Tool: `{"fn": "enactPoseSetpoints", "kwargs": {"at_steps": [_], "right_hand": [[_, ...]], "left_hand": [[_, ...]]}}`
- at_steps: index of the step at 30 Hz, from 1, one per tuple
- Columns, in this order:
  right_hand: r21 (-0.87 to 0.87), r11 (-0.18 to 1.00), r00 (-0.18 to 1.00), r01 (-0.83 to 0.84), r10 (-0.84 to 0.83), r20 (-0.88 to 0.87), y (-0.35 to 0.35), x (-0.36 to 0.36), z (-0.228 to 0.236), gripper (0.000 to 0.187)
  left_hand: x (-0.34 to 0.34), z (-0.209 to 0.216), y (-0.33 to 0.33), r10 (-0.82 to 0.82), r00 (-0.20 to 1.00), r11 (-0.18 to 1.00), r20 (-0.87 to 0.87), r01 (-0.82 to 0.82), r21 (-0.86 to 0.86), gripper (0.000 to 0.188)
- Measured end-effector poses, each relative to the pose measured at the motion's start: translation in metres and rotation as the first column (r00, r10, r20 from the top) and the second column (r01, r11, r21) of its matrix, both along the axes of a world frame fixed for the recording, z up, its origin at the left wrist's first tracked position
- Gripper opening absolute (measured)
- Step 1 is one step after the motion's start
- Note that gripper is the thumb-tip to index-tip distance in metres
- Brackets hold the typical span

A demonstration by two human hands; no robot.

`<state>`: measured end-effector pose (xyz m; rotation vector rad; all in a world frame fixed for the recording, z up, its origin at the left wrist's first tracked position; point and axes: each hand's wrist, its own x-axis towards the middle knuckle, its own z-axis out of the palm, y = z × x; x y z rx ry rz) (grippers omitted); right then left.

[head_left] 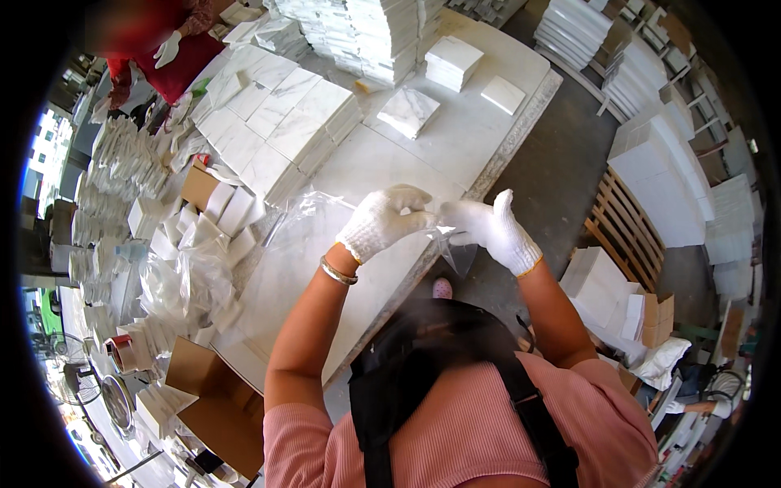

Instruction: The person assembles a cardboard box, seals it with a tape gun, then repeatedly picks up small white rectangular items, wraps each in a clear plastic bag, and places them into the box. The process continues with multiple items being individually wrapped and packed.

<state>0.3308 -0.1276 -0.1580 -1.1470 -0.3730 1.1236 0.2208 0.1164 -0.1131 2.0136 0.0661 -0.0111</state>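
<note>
Both my hands wear white knit gloves and meet above the near edge of the stone-topped table [390, 167]. My left hand [389, 221] is closed, thumb and fingers pinching clear plastic film [460, 255] that hangs between the hands. My right hand [492, 232] points its fingers toward the left one and touches the film, with its thumb raised apart. Glare and the gloves hide whether the film is a bag. More clear plastic [313, 201] lies on the table by my left wrist. Beyond sit a small stack of veined marble tiles [408, 113] and a single tile [503, 95].
A broad block of tiles [268, 110] and a tall stack [366, 32] occupy the table's far side. A person in red [175, 53] stands far left. Cardboard box [213, 407] and plastic bags [183, 285] are left; wooden pallet [625, 228] and white blocks [663, 175] right.
</note>
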Motion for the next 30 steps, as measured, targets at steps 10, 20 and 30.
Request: {"fn": "enactPoseSetpoints", "kwargs": {"at_steps": [10, 20, 30], "right_hand": [[-0.208, 0.914, 0.882, 0.347, -0.243, 0.403, 0.002, -0.016, 0.044, 0.035], [0.048, 0.853, 0.267, 0.520, -0.216, 0.939, -0.031, 0.001, 0.142, 0.010], [0.049, 0.911, -0.200, 0.410, 0.037, 0.979, -0.100, 0.003, 0.236, 0.017]], "left_hand": [[0.019, 0.005, -0.008, -0.046, 0.999, 0.999, -0.015, 0.046, 0.003, 0.024], [0.061, 0.006, 0.006, -0.242, 0.968, 0.941, 0.074, 0.215, 0.263, 0.032], [0.110, 0.041, -0.043, -0.400, 0.912, 0.916, 0.085, 0.400, 0.015, 0.032]]}}
